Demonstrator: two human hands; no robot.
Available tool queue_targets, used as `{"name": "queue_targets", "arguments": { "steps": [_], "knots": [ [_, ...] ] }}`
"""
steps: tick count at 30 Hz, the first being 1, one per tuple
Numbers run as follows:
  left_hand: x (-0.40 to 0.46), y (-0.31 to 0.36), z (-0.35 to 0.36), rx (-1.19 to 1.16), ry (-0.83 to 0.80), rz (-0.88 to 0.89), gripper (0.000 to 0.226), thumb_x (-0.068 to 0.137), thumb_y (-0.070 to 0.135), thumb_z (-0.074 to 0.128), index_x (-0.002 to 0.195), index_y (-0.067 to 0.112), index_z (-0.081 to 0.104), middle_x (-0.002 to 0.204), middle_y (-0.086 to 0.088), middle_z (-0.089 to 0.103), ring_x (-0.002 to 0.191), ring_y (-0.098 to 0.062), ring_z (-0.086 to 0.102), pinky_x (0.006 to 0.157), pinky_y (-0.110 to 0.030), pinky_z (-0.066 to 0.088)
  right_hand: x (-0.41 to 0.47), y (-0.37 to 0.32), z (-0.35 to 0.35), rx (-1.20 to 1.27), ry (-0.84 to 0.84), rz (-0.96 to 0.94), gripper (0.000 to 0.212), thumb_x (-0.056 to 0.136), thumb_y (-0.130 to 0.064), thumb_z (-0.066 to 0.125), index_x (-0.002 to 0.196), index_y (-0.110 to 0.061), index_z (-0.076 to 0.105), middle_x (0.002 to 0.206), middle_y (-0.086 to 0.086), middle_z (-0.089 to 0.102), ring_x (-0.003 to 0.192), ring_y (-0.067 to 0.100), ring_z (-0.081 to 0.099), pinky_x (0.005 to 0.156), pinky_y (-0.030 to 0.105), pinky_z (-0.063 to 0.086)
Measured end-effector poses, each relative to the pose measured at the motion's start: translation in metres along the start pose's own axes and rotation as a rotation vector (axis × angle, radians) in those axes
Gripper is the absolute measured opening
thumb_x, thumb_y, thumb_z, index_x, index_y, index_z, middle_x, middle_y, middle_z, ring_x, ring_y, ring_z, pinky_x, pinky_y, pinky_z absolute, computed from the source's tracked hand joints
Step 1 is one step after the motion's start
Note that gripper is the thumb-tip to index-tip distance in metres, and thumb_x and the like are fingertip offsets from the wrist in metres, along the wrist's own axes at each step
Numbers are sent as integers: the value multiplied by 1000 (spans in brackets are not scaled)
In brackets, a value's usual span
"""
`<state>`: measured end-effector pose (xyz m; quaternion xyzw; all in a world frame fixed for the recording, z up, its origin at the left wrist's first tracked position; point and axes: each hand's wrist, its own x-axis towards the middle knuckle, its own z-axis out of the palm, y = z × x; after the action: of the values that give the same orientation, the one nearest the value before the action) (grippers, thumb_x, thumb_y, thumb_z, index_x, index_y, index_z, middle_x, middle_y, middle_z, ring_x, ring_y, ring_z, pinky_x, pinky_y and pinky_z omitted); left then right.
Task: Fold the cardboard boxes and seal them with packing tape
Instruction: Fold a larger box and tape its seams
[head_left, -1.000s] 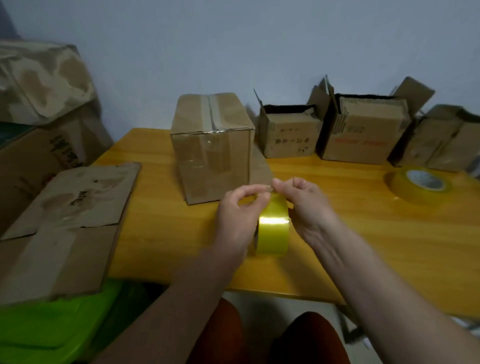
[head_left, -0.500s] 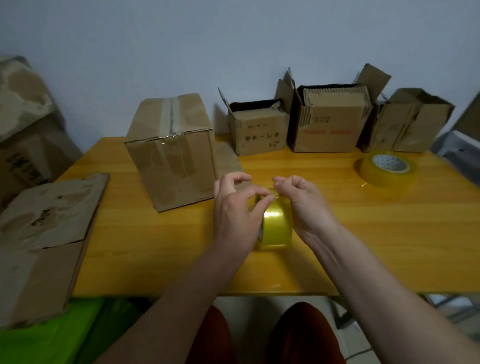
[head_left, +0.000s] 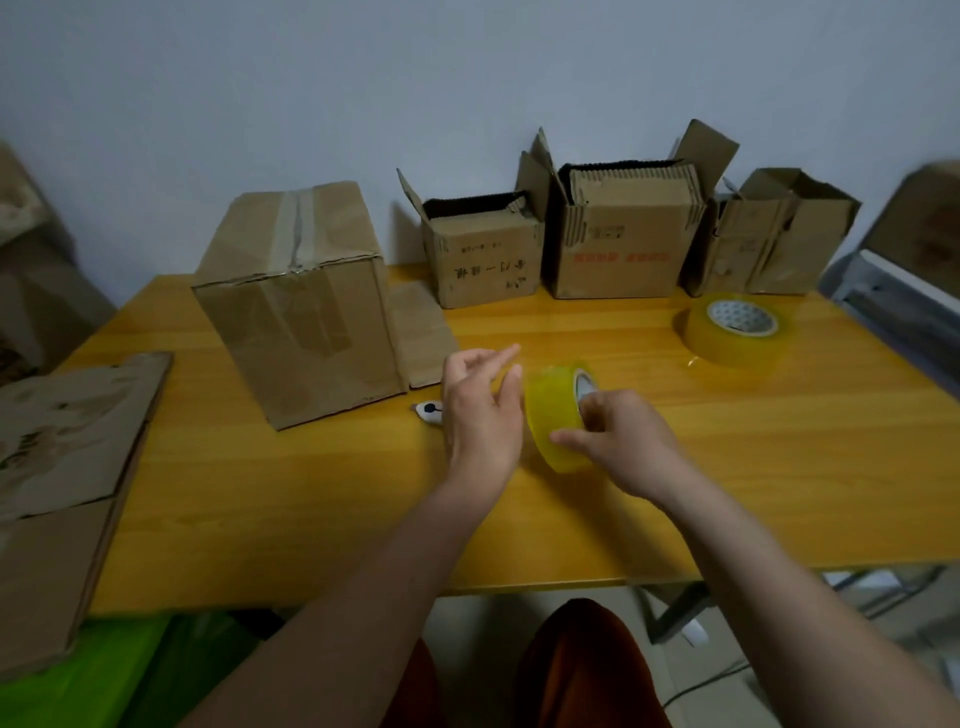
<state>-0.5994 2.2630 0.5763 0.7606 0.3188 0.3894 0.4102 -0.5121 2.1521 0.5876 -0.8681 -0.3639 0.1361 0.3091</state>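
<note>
One box sealed, three open boxes waiting
Right hand (head_left: 618, 441) fingers gripping yellow packing tape roll (head_left: 558, 415); left hand (head_left: 480, 410) fingers released beside it, reaching for the tape end, by my reading; tall taped brown cardboard box (head_left: 296, 306) standing on the table (head_left: 675, 493)

place: plain room I use as a small packing spot | bare pale wall (head_left: 260, 104) far | my wooden table (head_left: 727, 467) | open cardboard boxes (head_left: 613, 260) in a far row | flattened cardboard (head_left: 62, 441) stacked left | spare tape roll (head_left: 737, 332) right
</note>
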Motion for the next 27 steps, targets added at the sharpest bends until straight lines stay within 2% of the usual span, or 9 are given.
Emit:
{"name": "queue_targets", "arguments": {
  "steps": [3,5,7,9,11,14,16,19,27],
  "knots": [
    [10,-12,-20,219,24,77,64,96,29,56,151,21,26,144,-1,32,127,-10,34,101,-21,29,6,11,6,-396,-12,-8,30,84,-37,68,70,-22,46,80,3,58,88,28,60,63,30,36],
    [26,-17,-46,355,114,199,69,92,27,60,151,19,26,149,-4,30,133,-16,31,108,-28,28,10,14,8,-489,-6,15,24,84,-40,67,86,-18,61,97,7,66,98,28,60,69,32,40],
    [52,-20,-81,504,249,320,63,88,25,65,144,16,39,148,-8,34,136,-23,30,115,-46,27,17,5,10,-567,118,-34,35,83,-49,65,95,-16,65,102,7,65,99,26,57,77,32,43],
    [82,-23,-119,634,342,294,53,88,31,65,137,20,49,150,-10,31,140,-28,25,117,-54,19,27,-19,14,-495,287,-136,39,84,-53,60,102,-18,62,104,4,59,99,22,53,80,30,44],
    [108,-30,-151,695,369,147,50,89,46,61,133,25,53,153,-11,24,142,-32,19,117,-54,16,41,-55,20,-287,332,-250,44,86,-50,60,119,-21,55,117,2,52,108,20,50,84,27,42],
    [127,-43,-175,542,270,-103,59,83,62,59,133,30,54,156,-8,15,142,-32,21,114,-46,24,73,-113,31,-14,173,-373,58,89,-41,60,141,-28,36,144,3,37,131,20,38,100,34,38],
    [131,-48,-181,423,200,-160,59,81,61,63,131,30,56,154,-8,19,138,-30,30,111,-40,30,93,-151,36,151,21,-383,67,90,-35,62,147,-30,27,151,4,30,138,22,31,110,41,33],
    [125,-50,-186,329,193,-85,50,81,47,71,125,27,61,146,-8,34,133,-24,39,107,-31,34,110,-186,49,217,-109,-335,67,89,-32,64,147,-24,31,145,8,37,132,26,40,109,42,37],
    [65,-46,-198,461,246,69,45,69,52,78,110,37,65,134,-5,35,128,-23,34,83,-25,34,71,-170,60,174,74,-367,52,76,-40,75,122,-30,52,116,-1,35,115,22,42,101,36,42]
  ]
}}
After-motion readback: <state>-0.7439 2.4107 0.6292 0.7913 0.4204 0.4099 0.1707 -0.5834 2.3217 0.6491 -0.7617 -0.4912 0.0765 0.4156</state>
